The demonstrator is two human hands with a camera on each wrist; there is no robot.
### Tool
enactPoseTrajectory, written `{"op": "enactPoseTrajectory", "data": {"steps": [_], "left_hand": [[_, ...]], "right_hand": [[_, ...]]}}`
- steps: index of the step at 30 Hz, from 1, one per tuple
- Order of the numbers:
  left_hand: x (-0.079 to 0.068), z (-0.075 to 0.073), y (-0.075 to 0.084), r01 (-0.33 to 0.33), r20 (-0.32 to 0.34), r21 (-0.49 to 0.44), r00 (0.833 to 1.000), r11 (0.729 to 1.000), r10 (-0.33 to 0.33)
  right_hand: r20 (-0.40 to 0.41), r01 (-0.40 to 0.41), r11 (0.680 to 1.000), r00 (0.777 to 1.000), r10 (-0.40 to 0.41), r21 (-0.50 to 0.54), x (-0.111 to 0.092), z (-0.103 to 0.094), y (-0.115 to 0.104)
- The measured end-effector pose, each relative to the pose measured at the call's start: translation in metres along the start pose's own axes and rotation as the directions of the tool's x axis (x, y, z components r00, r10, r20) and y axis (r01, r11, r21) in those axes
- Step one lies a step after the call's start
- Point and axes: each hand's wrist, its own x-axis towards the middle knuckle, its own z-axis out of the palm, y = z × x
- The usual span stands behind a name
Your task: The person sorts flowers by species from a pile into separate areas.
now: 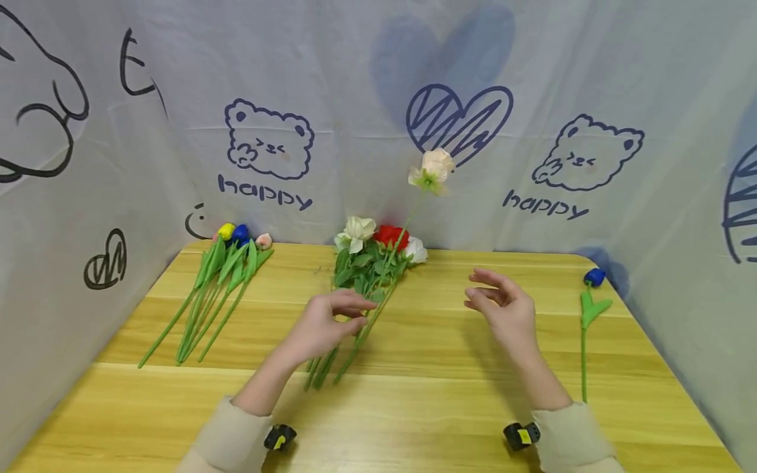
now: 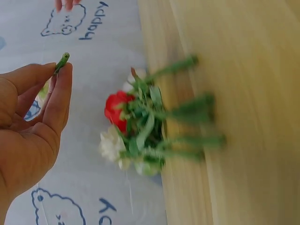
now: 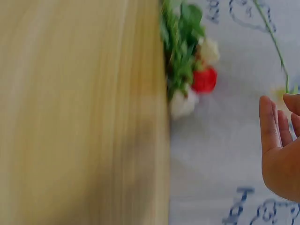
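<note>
My left hand [image 1: 325, 325] pinches a pale peach rose [image 1: 436, 165] by the lower part of its long green stem. The bloom points up and away, in front of the back cloth. In the left wrist view the cut stem end [image 2: 62, 61] pokes out between thumb and fingertips. Off to the right, my right hand [image 1: 510, 322] hovers over the table with loosely bent fingers and holds nothing. Beneath and beyond the left hand lies a bunch of roses with green leaves, a red rose [image 1: 391, 237] between a cream rose [image 1: 359, 228] and a white rose [image 1: 416, 250].
Several tulips with green stems [image 1: 204, 309], among them a yellow tulip [image 1: 227, 230] and a blue tulip [image 1: 240, 234], lie at the left of the wooden table [image 1: 443, 401]. A single blue tulip [image 1: 594, 277] lies near the right edge. Printed cloth [image 1: 355, 79] hangs behind and alongside.
</note>
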Motion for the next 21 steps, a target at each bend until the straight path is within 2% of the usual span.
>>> {"op": "enactPoseTrajectory", "data": {"steps": [5,9,10,14,17,21], "left_hand": [[-0.016,-0.020,-0.008,0.020,0.003,0.058,1.000,0.998,-0.021],[-0.028,-0.033,-0.015,0.058,0.010,0.119,0.998,0.991,-0.060],[-0.031,-0.036,-0.017,0.063,0.013,0.130,0.998,0.990,-0.065],[-0.040,-0.044,-0.023,0.090,0.021,0.160,0.995,0.983,-0.094],[-0.044,-0.047,-0.028,0.111,0.030,0.165,0.993,0.980,-0.118],[-0.046,-0.048,-0.032,0.134,0.052,0.167,0.988,0.977,-0.144]], "right_hand": [[-0.037,0.012,0.998,0.999,-0.014,-0.057,0.002,-0.045,0.003],[-0.057,-0.032,0.977,0.998,0.020,-0.210,0.000,-0.086,0.005],[-0.057,-0.044,0.963,0.998,0.030,-0.266,-0.001,-0.096,0.006],[-0.036,-0.060,0.874,0.998,0.049,-0.483,-0.007,-0.134,0.008],[-0.013,-0.059,0.809,0.998,0.064,-0.584,-0.011,-0.157,0.011],[-0.001,-0.094,0.706,0.991,0.131,-0.702,-0.015,-0.179,0.015]]}}
